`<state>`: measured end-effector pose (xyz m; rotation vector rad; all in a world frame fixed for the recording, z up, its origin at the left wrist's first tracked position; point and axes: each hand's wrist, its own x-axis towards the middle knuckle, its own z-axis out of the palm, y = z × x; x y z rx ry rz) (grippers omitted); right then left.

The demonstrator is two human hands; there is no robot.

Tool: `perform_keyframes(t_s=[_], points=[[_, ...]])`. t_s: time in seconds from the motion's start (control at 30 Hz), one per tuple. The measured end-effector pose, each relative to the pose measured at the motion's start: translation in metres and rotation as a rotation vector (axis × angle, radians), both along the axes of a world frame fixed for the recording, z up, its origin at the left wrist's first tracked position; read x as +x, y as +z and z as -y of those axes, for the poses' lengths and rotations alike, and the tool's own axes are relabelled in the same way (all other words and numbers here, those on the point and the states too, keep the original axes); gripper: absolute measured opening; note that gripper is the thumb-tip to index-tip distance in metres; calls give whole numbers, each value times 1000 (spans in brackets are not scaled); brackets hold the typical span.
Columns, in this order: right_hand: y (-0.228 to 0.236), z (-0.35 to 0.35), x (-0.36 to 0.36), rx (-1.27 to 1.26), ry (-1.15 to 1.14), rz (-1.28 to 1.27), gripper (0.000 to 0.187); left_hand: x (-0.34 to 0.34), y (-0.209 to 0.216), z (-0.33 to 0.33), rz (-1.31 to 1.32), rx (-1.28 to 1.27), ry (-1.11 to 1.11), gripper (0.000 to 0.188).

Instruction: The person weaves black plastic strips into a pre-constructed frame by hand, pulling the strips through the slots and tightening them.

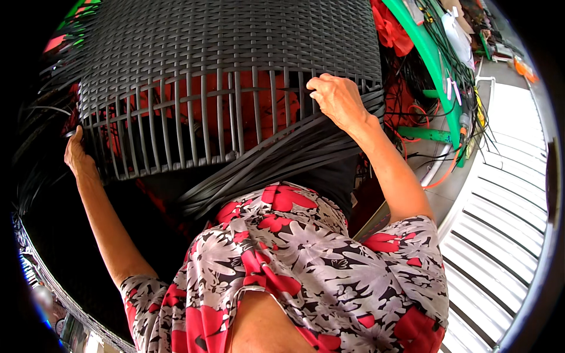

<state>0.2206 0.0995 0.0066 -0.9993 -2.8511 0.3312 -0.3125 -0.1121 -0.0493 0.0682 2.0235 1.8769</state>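
Observation:
A black wicker panel (229, 35) stands in front of me, tightly woven across its upper part. Its lower part shows bare upright ribs (178, 120), with a single loose black strip (188, 97) threaded across them. At the panel's right side my right hand (338, 101) is closed in a pinch on this strip, just in front of the ribs. My left hand (80, 157) is at the panel's lower left edge, thumb and fingers closed; something small and dark shows between them, its kind unclear. A thick bundle of loose black strips (276, 153) slants across below the ribs, over my lap.
Right of the panel rises a curved green frame (432, 65), with tangled dark strips and an orange cord (450, 173) beside it. A white slatted surface (500, 235) fills the far right. Red material (393, 29) shows behind the panel. More loose strips (41, 141) hang at the left.

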Motion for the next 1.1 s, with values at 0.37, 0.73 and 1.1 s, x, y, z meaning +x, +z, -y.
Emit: perform_keyframes(t_s=[0.37, 0.73, 1.1], points=[[-7, 14, -29, 402, -214, -187, 10, -61, -32, 28, 253, 120, 20, 15], [-5, -18, 84, -78, -653, -317, 17, -71, -49, 39, 94, 217, -34, 20], [-14, -55, 98, -397, -759, -138, 16, -70, -55, 43, 1, 173, -1, 17]])
